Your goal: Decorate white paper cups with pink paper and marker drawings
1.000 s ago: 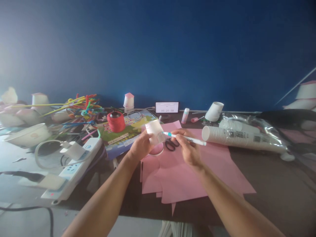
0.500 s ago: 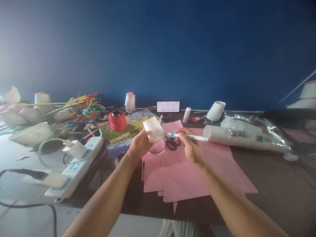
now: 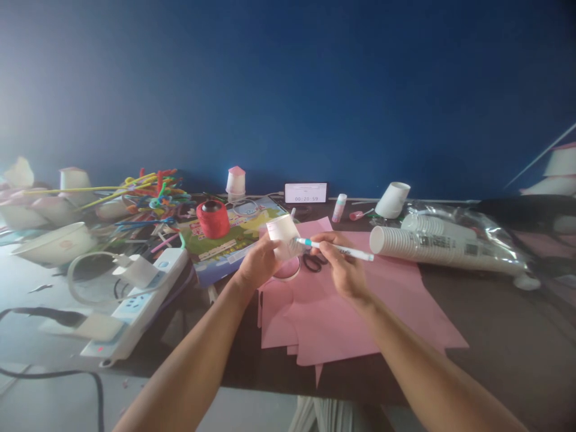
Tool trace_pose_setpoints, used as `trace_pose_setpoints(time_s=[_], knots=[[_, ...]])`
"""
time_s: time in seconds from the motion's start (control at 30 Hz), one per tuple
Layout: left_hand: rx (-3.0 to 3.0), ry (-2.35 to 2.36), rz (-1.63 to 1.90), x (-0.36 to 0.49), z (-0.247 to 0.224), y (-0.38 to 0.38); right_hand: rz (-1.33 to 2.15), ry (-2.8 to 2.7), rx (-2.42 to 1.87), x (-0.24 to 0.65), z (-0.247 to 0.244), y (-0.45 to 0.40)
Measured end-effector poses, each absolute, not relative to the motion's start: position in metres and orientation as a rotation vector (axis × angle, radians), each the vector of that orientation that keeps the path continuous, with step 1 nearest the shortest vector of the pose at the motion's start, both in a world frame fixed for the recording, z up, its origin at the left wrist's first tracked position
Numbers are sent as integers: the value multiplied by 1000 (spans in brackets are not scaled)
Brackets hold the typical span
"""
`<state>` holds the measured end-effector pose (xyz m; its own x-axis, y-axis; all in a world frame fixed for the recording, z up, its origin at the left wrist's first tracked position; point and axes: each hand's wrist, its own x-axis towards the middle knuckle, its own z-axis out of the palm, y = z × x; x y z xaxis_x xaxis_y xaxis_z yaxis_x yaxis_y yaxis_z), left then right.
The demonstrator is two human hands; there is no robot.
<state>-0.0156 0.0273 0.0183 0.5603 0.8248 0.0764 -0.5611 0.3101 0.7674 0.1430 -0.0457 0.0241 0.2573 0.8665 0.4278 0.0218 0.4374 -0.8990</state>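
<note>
My left hand is closed around a white paper cup, which it holds tilted above the table. Faint marks show on the cup's side. Between the fingers of my right hand is a white marker with a teal band, its tip at the cup's right side. Below the cup lies a ring-shaped tape roll, partly hidden by my hand. Black-handled scissors rest just under the marker. Pink paper sheets spread beneath both hands.
A red thread spool stands on a colourful booklet. Left are pipe cleaners and a power strip. A phone timer, glue stick and upturned cup stand behind; bagged stacked cups lie right.
The cup has shifted slightly right and turned more upright in my left hand. My right hand has moved a little left, bringing the marker's tip onto the cup.
</note>
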Motion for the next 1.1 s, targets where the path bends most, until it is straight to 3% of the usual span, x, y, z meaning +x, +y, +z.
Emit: trace_pose_setpoints(time_s=[1.1], knots=[[819, 399, 1023, -22, 17, 33, 730, -1189, -1000, 147, 23, -45]])
